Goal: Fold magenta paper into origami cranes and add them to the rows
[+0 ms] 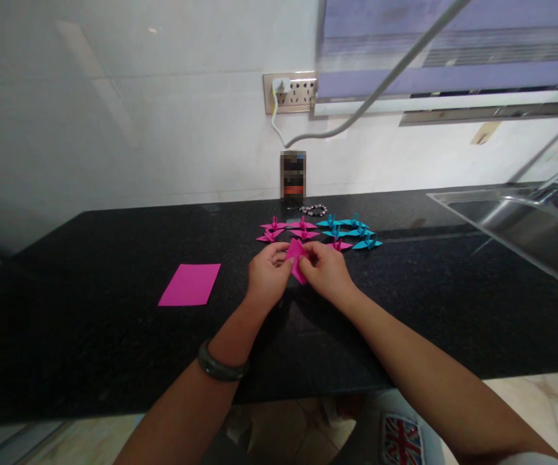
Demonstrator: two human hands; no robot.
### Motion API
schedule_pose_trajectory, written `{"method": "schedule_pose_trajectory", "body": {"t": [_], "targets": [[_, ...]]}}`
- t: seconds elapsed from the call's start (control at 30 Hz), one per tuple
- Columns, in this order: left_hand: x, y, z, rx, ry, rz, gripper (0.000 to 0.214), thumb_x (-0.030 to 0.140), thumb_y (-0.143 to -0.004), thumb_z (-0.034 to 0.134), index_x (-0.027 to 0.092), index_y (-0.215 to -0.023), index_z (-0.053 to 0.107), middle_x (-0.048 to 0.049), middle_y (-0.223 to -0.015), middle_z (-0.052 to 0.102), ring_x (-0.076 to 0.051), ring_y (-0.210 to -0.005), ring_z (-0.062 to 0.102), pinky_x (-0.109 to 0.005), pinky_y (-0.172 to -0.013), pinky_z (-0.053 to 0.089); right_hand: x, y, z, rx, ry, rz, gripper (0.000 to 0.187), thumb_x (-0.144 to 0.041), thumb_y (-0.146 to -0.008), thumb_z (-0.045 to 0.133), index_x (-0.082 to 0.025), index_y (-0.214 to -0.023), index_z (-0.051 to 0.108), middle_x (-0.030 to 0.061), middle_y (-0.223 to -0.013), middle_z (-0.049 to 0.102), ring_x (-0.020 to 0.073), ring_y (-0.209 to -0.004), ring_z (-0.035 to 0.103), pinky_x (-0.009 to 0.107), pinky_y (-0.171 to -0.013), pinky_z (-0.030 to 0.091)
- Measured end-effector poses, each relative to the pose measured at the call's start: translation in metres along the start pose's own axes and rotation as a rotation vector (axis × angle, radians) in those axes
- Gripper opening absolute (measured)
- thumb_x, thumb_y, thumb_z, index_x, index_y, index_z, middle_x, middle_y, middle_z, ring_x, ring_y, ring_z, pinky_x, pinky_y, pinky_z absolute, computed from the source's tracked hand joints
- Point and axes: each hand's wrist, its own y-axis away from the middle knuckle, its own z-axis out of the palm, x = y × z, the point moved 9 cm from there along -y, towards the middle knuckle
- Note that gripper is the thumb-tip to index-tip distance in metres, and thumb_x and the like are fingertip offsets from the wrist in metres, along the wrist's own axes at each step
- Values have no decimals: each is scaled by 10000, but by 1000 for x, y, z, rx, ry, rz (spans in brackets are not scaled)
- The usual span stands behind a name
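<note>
Between my two hands is a folded piece of pink origami paper (297, 259), its pointed top showing above my fingers. My left hand (268, 274) pinches its left side between thumb and fingers. On the other side, my right hand (328, 270) is closed on the right edge. Just beyond my hands stand several pink paper cranes (303, 224) and several blue paper cranes (331, 222), set in rows. One pink crane (338, 245) is partly hidden behind my right hand. A flat pink paper square (190, 285) lies to the left, apart from my hands.
A black countertop (90, 323) runs along the white wall. A blurred phone-like object (293, 176) leans there, with a beaded bracelet (314, 210) in front. A cable (351, 119) hangs from the power socket (289, 93). At the right is a metal sink (540, 226).
</note>
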Motion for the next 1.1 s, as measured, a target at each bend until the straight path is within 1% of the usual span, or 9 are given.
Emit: {"method": "schedule_pose_trajectory", "body": {"t": [0.17,0.23,0.33,0.4,0.47,0.6,0.77,0.93,1.1], "targets": [[6,1,-5,58,-55,59,292,194,-646,649,153,-933,624,-70,-829,677,-160,-730,624,-251,-660,483,1,1,1,-32,175,30,196,-269,-765,471,-174,-650,599,32,-602,596,128,-528,505,244,-530,326],[6,2,-5,59,-56,57,283,196,-630,664,156,-909,646,-73,-842,679,-173,-754,623,-266,-685,487,-2,0,0,-28,217,9,217,-275,-773,468,-173,-631,596,37,-595,596,133,-536,511,247,-535,321],[6,2,0,10,-56,48,264,225,-641,661,154,-896,663,-75,-872,679,-180,-767,622,-284,-716,489,-8,0,-2,-18,240,-39,218,-268,-784,466,-175,-653,613,41,-618,612,134,-549,516,249,-548,328],[4,1,4,-35,-30,26,271,258,-668,641,147,-915,660,-72,-876,676,-171,-759,621,-281,-708,492,-10,0,-3,-15,236,-59,216,-264,-792,464,-180,-679,628,41,-638,624,137,-565,526,250,-561,344],[-2,2,6,-61,31,-48,292,287,-688,623,135,-936,647,-63,-825,672,-154,-704,617,-269,-648,502,-12,0,-4,1,216,-77,205,-258,-798,464,-180,-742,644,48,-684,640,149,-613,551,254,-592,373],[-10,2,5,-39,164,-173,285,287,-685,622,110,-907,633,-31,-688,639,-108,-563,572,-238,-533,495,-25,2,-7,41,138,-211,234,-255,-818,460,-165,-917,652,78,-838,648,175,-780,574,274,-701,422],[-8,1,1,-23,302,-191,271,328,-659,645,101,-806,627,-16,-640,606,-82,-547,543,-220,-539,492,-35,6,-5,18,103,-344,290,-286,-835,463,-212,-1067,620,78,-960,616,173,-851,553,293,-736,442],[-5,0,-1,-41,379,-179,266,359,-673,632,110,-764,606,-9,-646,582,-79,-554,531,-238,-562,493,-39,8,-2,-12,146,-379,338,-312,-847,449,-223,-1147,576,83,-1023,596,186,-898,537,311,-769,440],[-1,-2,-4,-15,404,-172,235,343,-689,613,110,-689,576,9,-598,538,-59,-509,488,-211,-526,469,-45,11,2,-62,215,-395,395,-348,-865,409,-197,-1211,525,94,-1022,601,198,-925,528,308,-791,432]]}}
